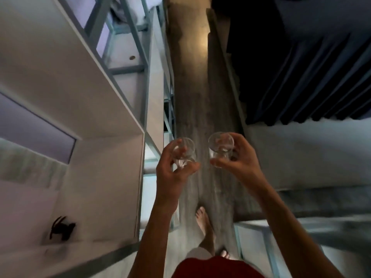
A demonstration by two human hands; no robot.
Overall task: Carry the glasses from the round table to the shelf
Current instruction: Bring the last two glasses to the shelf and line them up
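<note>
Bare arms (297, 223), bare feet (202, 217), apparently dark red shorts (212, 267).

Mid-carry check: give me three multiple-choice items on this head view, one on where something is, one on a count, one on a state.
1. Where is the small black object?
A. On the pale surface at lower left
B. On the grey wooden floor between the feet
C. In the right hand

2. How many clear drinking glasses are being carried?
A. One
B. Two
C. Four

3. What state is the clear glass in the left hand in?
A. Lying on the floor
B. Gripped in the air above the floor
C. Standing on a shelf

Answers:
1 A: it lies on the pale ledge left of the walkway, away from both hands.
2 B: the left glass is in the left hand, and the right glass is in the right hand.
3 B: fingers wrap it, and the grey wooden floor is far below.
</note>
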